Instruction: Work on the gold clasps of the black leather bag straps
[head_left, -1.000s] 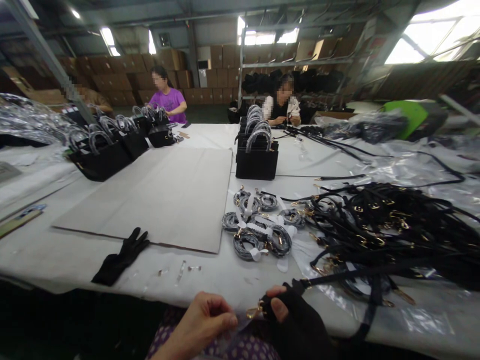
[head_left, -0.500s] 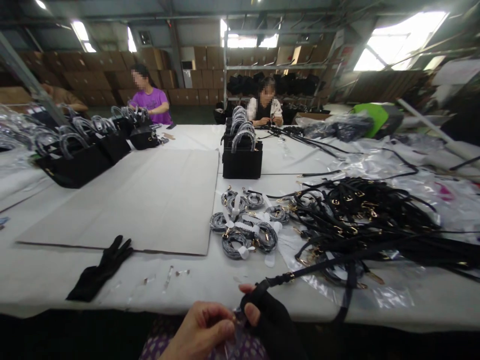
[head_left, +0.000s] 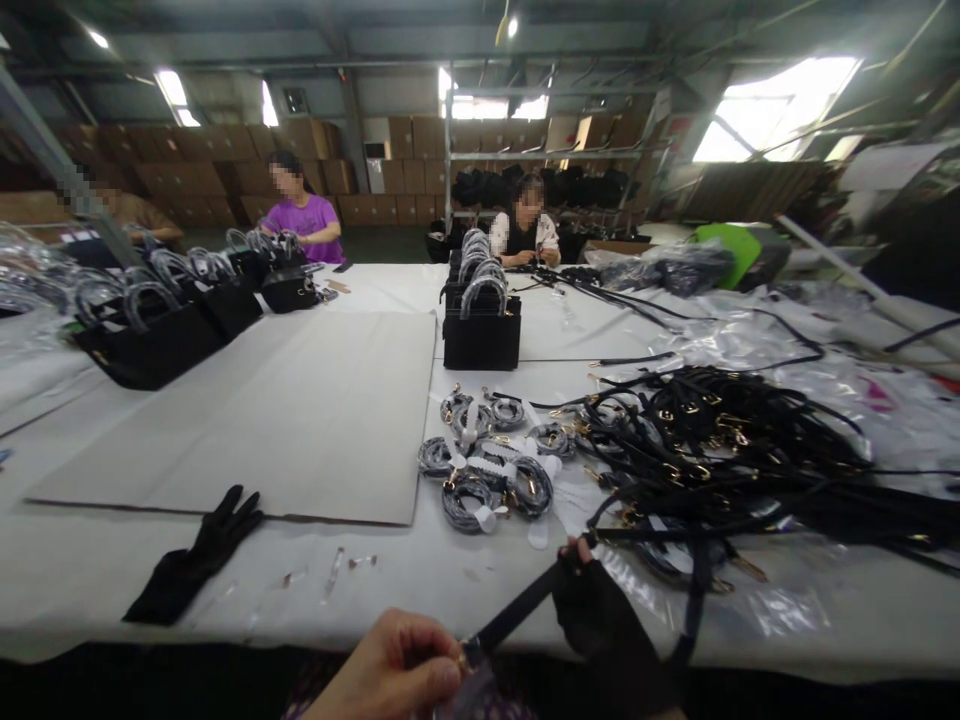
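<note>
At the bottom edge my left hand (head_left: 397, 670), bare, is closed in a pinch on the clasp end of a black strap (head_left: 514, 615). My right hand (head_left: 596, 615) wears a black fingerless glove and is closed round the same strap farther along, near the table's front edge. The strap runs from the left hand up to the right hand and on into a big tangle of black straps with gold clasps (head_left: 720, 450) on the right of the white table (head_left: 90, 570). Several coiled, wrapped straps (head_left: 487, 465) lie just beyond my hands.
A loose black glove (head_left: 191, 560) lies at front left beside a large grey cardboard sheet (head_left: 277, 410). Black handbags stand in rows at centre (head_left: 481, 335) and at left (head_left: 150, 335). Crumpled clear plastic (head_left: 862, 380) covers the right side. Two people (head_left: 300, 215) work at the far end.
My right hand has slid up and to the right along the strap, away from my left hand, so a length of strap now stretches between them. The view tilted down slightly.
</note>
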